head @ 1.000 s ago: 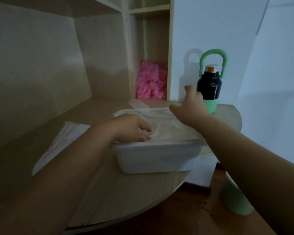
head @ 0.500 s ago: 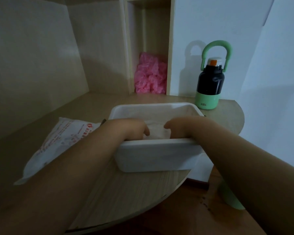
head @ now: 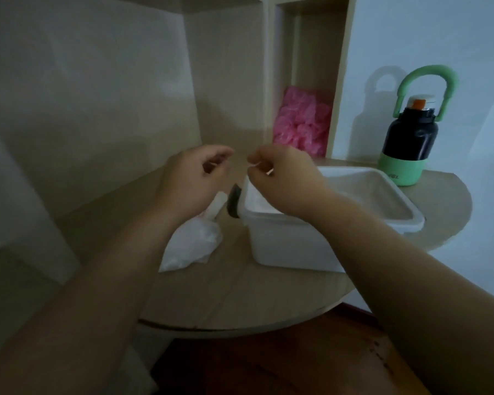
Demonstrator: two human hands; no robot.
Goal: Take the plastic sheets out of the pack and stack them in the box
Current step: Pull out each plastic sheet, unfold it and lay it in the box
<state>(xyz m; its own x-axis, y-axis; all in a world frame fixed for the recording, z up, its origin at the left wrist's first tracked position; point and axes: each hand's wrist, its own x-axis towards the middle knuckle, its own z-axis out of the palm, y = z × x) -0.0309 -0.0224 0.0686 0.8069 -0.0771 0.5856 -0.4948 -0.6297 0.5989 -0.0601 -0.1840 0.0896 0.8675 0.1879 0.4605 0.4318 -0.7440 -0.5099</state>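
Both hands are up in mid-frame, close together but not touching, above the desk (head: 240,295). The right hand (head: 283,181) pinches a thin pale sliver between thumb and forefinger, likely the edge of a plastic sheet (head: 256,165); the rest is too clear and dim to make out. The left hand (head: 194,178) has its fingers curled with thumb near forefinger, and I cannot tell whether it holds anything. The pack (head: 191,243) lies crumpled on the desk just below the left hand, long axis running from lower left up toward the box. The box (head: 291,246) sits open, lower right of the hands, right under the right wrist. The right hand is nearer the box and the left nearer the pack, so I judge the drop a short move down and right. A small dark object (head: 234,201) sits between pack and box, a bottle (head: 408,138) at far right.
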